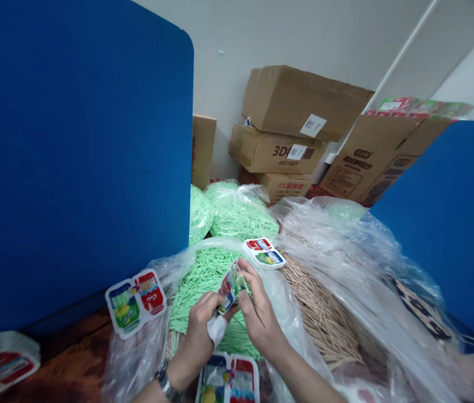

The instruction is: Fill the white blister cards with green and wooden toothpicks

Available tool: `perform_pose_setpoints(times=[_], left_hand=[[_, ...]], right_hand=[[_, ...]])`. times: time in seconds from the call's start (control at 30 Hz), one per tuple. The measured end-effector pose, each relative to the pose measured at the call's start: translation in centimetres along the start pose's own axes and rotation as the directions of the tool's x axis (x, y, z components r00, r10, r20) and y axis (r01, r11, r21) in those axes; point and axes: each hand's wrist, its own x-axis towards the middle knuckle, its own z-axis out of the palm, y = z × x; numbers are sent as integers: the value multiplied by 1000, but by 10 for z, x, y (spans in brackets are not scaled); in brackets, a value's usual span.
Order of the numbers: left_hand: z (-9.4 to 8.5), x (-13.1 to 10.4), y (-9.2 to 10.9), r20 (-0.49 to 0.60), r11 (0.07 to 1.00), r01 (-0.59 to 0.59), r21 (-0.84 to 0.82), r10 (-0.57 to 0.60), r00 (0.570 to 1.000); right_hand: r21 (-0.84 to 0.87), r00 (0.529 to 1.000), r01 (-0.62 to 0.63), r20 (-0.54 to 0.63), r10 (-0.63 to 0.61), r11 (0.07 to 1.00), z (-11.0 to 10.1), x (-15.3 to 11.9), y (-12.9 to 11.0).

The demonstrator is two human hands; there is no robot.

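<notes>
While a two-part pack (pixel 136 303) rests at the left, seemingly propped by clear plastic (pixel 131 364), the left hand (pixel 200 324) grips the lower end of a small printed packet (pixel 227 288) above green sticks (pixel 195 274). The right hand (pixel 258 313) curls its fingers around the packet's upper side, apparently steadying it. Farther right, brown sticks (pixel 318 305) lie bundled lengthwise in a bag (pixel 346 252), which likely keeps them together.

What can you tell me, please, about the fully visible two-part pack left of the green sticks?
The pack looks like plastic: two rounded lobes, joined side by side, with white rims. One is blue and green with yellow fruit, the other red with pale lettering. It lies slanted, face up, on clear plastic film; neither the left hand nor right hand touches it.
</notes>
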Motion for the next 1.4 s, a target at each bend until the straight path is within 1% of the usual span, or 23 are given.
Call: perform_pose_setpoints(times=[0.07, 0.13, 0.23, 0.33, 0.43, 0.47, 0.53, 0.6, 0.67, 0.73, 0.8, 0.9, 1.0, 1.07, 1.1, 1.13, 1.17, 1.2, 1.23, 1.27, 1.3, 1.37, 1.4], left_hand=[[-3, 1, -1, 40, 1000, -22, -4, 23, 999], [-6, 2, -2, 73, 1000, -22, -13, 23, 997], [-7, 5, -3, 97, 1000, 14, -15, -12, 995], [-7, 8, -5, 115, 997, 65, -46, -60, 992], [-8, 9, -6, 110, 992, 96, -84, -87, 990], [-9, 9, -7, 101, 990, 104, -92, -95, 990], [-10, 8, -8, 70, 986, 129, -107, -122, 990], [-10, 7, -10, 23, 973, 187, -138, -186, 982], [-9, 6, -12, -1, 938, 262, -228, -269, 963], [-7, 5, -13, 36, 871, 305, -385, -316, 948], [-5, 3, -14, 89, 800, 324, -505, -325, 942], [-9, -2, -13, 141, 757, 408, -511, -394, 908], [-27, -14, -17, 170, 757, 471, -452, -446, 879], [-47, -23, -24, 146, 774, 484, -409, -468, 872], [-58, -27, -29, 116, 780, 493, -385, -489, 865], [-70, -31, -36, 70, 788, 503, -354, -514, 855], [-83, -35, -43, 15, 801, 511, -311, -534, 846], [-95, -37, -51, -55, 819, 514, -256, -543, 838], [-107, -39, -60, -132, 849, 502, -166, -524, 842], [-117, -40, -70, -205, 877, 480, -14, -472, 857], [-126, -41, -80, -318, 878, 446, 173, -378, 869], [-139, -40, -101, -400, 856, 441, 270, -317, 860], [-144, -40, -111, -432, 842, 432, 323, -275, 859]], right_hand=[[-3, 999, 28, 19, -28, 1000, -8, 2, 3], [24, 1000, 14, 0, -14, 1000, -14, 7, 8], [114, 996, -72, -42, 77, 991, -15, 17, 22], [209, 974, -195, -73, 214, 958, -9, 24, 39], [299, 956, -274, -15, 291, 914, -4, 24, 49], [324, 958, -269, -6, 287, 907, -3, 23, 50], [351, 967, -221, -45, 252, 910, -4, 21, 48], [338, 974, -170, -87, 211, 926, -6, 20, 42], [311, 975, -148, -114, 191, 939, -7, 19, 36], [281, 974, -139, -134, 182, 950, -6, 18, 31], [250, 981, -132, -106, 163, 959, -3, 17, 28], [237, 990, -133, -23, 143, 962, -1, 13, 28], [193, 990, -142, 14, 142, 971, -7, 6, 33], [35, 978, -139, 162, 131, 990, -14, -3, 39], [-83, 951, -119, 275, 138, 989, -18, -10, 44], [-208, 907, -74, 393, 153, 975, -21, -17, 48], [-333, 853, -15, 488, 186, 943, -23, -25, 53], [-449, 800, 47, 551, 235, 892, -23, -33, 58], [-552, 759, 106, 582, 291, 827, -23, -40, 62], [-637, 733, 152, 585, 346, 756, -21, -47, 65], [-702, 719, 186, 574, 392, 687, -19, -52, 68], [-771, 706, 231, 553, 443, 594, -14, -57, 72], [-780, 702, 239, 550, 452, 578, -11, -58, 73]])
